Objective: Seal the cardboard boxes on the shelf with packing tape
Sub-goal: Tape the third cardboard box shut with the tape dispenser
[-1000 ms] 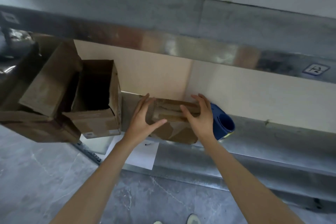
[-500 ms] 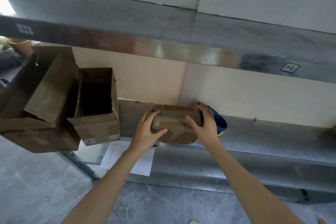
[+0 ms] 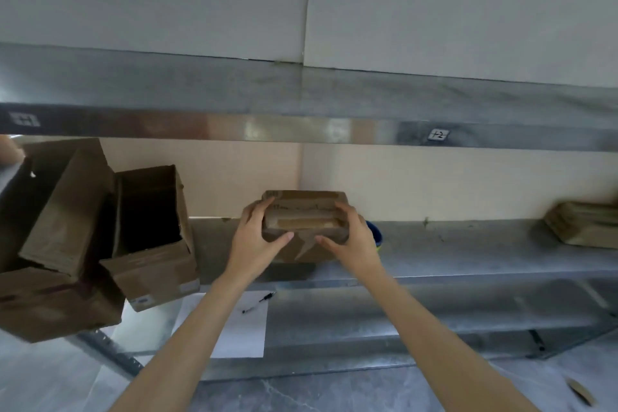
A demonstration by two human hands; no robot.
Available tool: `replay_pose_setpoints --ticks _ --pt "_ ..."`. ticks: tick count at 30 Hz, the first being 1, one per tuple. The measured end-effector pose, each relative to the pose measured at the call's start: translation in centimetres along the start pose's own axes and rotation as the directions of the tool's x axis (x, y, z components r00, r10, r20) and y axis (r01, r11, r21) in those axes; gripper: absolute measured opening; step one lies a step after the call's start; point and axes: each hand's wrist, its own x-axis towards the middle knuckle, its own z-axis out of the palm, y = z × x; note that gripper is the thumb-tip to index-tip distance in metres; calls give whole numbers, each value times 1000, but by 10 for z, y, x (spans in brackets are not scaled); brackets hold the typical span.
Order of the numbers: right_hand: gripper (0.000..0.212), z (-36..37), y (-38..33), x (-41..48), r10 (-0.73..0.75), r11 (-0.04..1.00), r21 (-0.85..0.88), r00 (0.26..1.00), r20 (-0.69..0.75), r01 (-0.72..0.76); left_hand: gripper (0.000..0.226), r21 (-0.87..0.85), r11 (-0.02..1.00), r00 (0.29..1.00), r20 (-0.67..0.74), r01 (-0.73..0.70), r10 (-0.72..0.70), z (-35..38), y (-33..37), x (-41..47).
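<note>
Since 0.5 s ago both thumbs have slid onto the front of the small cardboard box [image 3: 306, 211]. The left hand [image 3: 254, 239] and right hand [image 3: 352, 237] clasp its 2 ends. It sits on the metal shelf [image 3: 468, 252], with the blue tape roll [image 3: 377, 235] just right of it and 2 open boxes [image 3: 150, 231] to its left.

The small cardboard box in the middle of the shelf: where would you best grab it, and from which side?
By its two short ends, one hand from each side, as the left hand and right hand do: the small box lies wide and low, long face forward.
</note>
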Motion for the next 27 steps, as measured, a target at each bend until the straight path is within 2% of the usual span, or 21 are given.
replay_pose_setpoints --ticks 6,15,22,27 --pt "73 -72 5 3 19 1000 23 990 -142 -16 83 -40 992 990 75 -116 119 32 56 25" --pt "68 -204 67 -11 50 999 -1 946 -322 -53 81 -81 966 932 254 -244 257 129 139 40" --pt "63 -313 129 -32 114 989 -45 909 -400 -144 72 70 927 909 235 -369 345 215 208 32" --pt "65 -367 175 -47 165 977 -57 897 -410 -205 67 198 900 908 251 -388 336 272 241 25"
